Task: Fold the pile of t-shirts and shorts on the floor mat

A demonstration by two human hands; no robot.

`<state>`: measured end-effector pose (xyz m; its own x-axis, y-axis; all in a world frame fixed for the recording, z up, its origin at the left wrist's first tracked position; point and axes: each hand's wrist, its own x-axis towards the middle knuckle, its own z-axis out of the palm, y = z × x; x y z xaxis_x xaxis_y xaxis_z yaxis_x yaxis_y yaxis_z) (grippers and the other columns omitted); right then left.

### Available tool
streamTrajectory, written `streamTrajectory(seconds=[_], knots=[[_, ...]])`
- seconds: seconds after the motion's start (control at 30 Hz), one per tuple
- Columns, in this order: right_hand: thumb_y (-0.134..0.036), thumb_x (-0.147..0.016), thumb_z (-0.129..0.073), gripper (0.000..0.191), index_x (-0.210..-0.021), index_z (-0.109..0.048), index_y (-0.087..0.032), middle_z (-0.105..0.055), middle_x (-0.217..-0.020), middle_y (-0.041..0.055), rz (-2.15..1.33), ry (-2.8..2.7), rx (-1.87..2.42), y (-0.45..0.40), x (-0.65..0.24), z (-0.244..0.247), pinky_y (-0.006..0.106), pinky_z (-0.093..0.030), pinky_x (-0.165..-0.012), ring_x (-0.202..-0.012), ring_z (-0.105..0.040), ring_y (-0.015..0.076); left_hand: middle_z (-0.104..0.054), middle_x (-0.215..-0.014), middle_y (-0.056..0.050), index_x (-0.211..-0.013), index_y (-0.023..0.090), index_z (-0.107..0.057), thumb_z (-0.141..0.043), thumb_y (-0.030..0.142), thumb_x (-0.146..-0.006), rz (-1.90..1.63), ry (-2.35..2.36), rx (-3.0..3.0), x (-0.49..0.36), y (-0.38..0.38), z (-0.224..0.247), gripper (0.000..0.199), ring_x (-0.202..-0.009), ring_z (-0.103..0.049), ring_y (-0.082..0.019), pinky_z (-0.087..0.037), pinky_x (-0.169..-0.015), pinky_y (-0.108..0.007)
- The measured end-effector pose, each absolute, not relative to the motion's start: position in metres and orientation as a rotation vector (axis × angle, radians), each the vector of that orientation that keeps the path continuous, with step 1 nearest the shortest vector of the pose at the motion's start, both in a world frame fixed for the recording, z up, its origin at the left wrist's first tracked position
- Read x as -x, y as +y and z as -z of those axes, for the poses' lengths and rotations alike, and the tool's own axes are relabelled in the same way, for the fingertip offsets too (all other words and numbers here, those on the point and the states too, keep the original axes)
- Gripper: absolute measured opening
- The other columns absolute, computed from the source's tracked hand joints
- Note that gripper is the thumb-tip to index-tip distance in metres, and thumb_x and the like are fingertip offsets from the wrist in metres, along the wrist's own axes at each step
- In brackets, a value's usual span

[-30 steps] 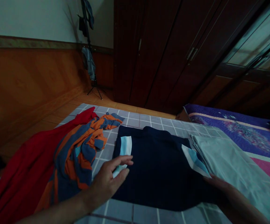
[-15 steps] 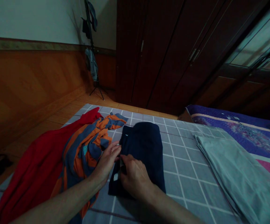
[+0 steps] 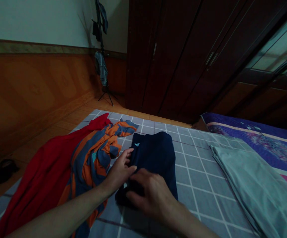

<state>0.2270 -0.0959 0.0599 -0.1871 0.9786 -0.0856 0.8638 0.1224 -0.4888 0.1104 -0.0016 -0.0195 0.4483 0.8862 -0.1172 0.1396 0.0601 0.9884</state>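
Observation:
A folded dark navy garment (image 3: 155, 152) lies on the grey checked bedspread (image 3: 193, 178), with a small pale mark near its upper left corner. My left hand (image 3: 122, 168) touches its left edge, fingers apart and thumb resting on the cloth. Over the lower left part is my right hand (image 3: 149, 190), its thumb and fingers curved round a bunched dark fold. Left of the garment lie a crumpled orange and blue striped garment (image 3: 98, 155) and a red one (image 3: 51, 165).
A folded pale green cloth (image 3: 252, 181) lies on the right. Beyond it is a purple patterned bed cover (image 3: 257, 138). A coat stand (image 3: 101, 43) stands in the far corner, beside a dark wardrobe (image 3: 168, 59). Something black (image 3: 1, 173) is on the floor at left.
Both hands have shifted on the left edge of the navy garment. The fingers of my right hand have spread from a tight pinch, and its lower left part is more bunched. The view has shifted slightly.

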Motion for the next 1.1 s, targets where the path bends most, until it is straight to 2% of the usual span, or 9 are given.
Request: streamTrajectory(seconds=[0.1,0.2,0.27,0.33,0.4,0.57,0.73,0.93,1.1], knots=[[-0.032,-0.089,-0.051,0.03,-0.114,-0.063,-0.021,-0.064,-0.105,0.0058,-0.394,-1.995,1.944,-0.062,-0.256,-0.075,0.026,-0.045,-0.072,-0.087,-0.062,0.0185,-0.056,-0.114,-0.008,-0.132,0.02,-0.042,-0.059,0.016,-0.065,-0.719,0.982,-1.463,-0.11,-0.005,0.025,0.07,-0.077,-0.058,-0.014,-0.045,-0.061,-0.024],[-0.027,-0.091,-0.044,0.033,-0.116,-0.061,-0.014,-0.06,-0.115,0.0124,0.006,-2.038,2.187,-0.02,-0.28,-0.076,0.033,-0.041,-0.088,-0.107,-0.054,0.0251,-0.058,-0.095,-0.003,-0.136,0.022,-0.039,-0.057,0.014,-0.068,-0.688,1.004,-1.495,-0.109,-0.007,0.025,0.071,-0.061,-0.052,-0.011,-0.041,-0.054,-0.022],[-0.022,-0.088,-0.046,0.031,-0.111,-0.062,-0.008,-0.06,-0.115,0.0178,0.107,-2.086,2.267,0.004,-0.291,-0.068,0.04,-0.034,-0.096,-0.114,-0.048,0.0298,-0.057,-0.094,-0.002,-0.136,0.023,-0.041,-0.056,0.014,-0.068,-0.692,1.023,-1.536,-0.108,-0.008,0.025,0.069,-0.061,-0.051,-0.011,-0.043,-0.056,-0.023],[-0.02,-0.084,-0.05,0.029,-0.105,-0.064,-0.004,-0.062,-0.111,0.0215,0.081,-2.105,2.311,0.022,-0.297,-0.058,0.043,-0.032,-0.097,-0.114,-0.048,0.0322,-0.057,-0.1,-0.004,-0.134,0.023,-0.044,-0.057,0.013,-0.069,-0.711,1.036,-1.592,-0.107,-0.008,0.025,0.067,-0.065,-0.051,-0.011,-0.045,-0.062,-0.024],[-0.019,-0.081,-0.054,0.027,-0.101,-0.065,-0.004,-0.064,-0.105,0.0215,0.035,-2.1,2.372,0.035,-0.301,-0.047,0.042,-0.036,-0.093,-0.109,-0.052,0.0316,-0.056,-0.104,-0.006,-0.133,0.022,-0.046,-0.056,0.013,-0.07,-0.706,1.058,-1.631,-0.106,-0.007,0.027,0.064,-0.066,-0.051,-0.011,-0.046,-0.064,-0.025],[-0.024,-0.088,-0.055,0.019,-0.099,-0.065,-0.012,-0.067,-0.099,0.0088,-0.013,-2.007,2.46,0.053,-0.307,-0.035,0.039,-0.043,-0.087,-0.098,-0.06,0.0218,-0.058,-0.1,-0.004,-0.133,0.021,-0.045,-0.053,0.008,-0.069,-0.658,1.101,-1.589,-0.107,-0.004,0.034,0.065,-0.064,-0.053,-0.01,-0.046,-0.063,-0.022],[-0.018,-0.092,-0.046,0.024,-0.104,-0.066,-0.016,-0.067,-0.102,0.0072,-0.043,-1.993,2.384,0.061,-0.302,-0.037,0.03,-0.045,-0.082,-0.098,-0.06,0.0191,-0.06,-0.098,-0.003,-0.129,0.023,-0.047,-0.051,0.003,-0.066,-0.679,1.082,-1.522,-0.106,-0.003,0.037,0.066,-0.074,-0.059,-0.013,-0.047,-0.067,-0.022],[-0.036,-0.09,-0.058,0.027,-0.106,-0.061,-0.014,-0.062,-0.109,0.0071,-0.067,-2.017,2.4,0.065,-0.296,-0.024,0.043,-0.047,-0.088,-0.101,-0.059,0.0208,-0.06,-0.091,0.0,-0.127,0.023,-0.047,-0.053,0.008,-0.07,-0.672,1.068,-1.522,-0.106,-0.003,0.038,0.06,-0.068,-0.057,-0.012,-0.045,-0.062,-0.021],[-0.027,-0.09,-0.055,0.02,-0.101,-0.066,-0.014,-0.066,-0.102,0.0087,-0.024,-1.956,2.393,0.065,-0.297,-0.025,0.038,-0.046,-0.087,-0.101,-0.059,0.0217,-0.06,-0.09,0.0,-0.128,0.022,-0.047,-0.055,0.009,-0.069,-0.666,1.091,-1.561,-0.108,-0.003,0.039,0.061,-0.064,-0.055,-0.011,-0.044,-0.06,-0.021]])
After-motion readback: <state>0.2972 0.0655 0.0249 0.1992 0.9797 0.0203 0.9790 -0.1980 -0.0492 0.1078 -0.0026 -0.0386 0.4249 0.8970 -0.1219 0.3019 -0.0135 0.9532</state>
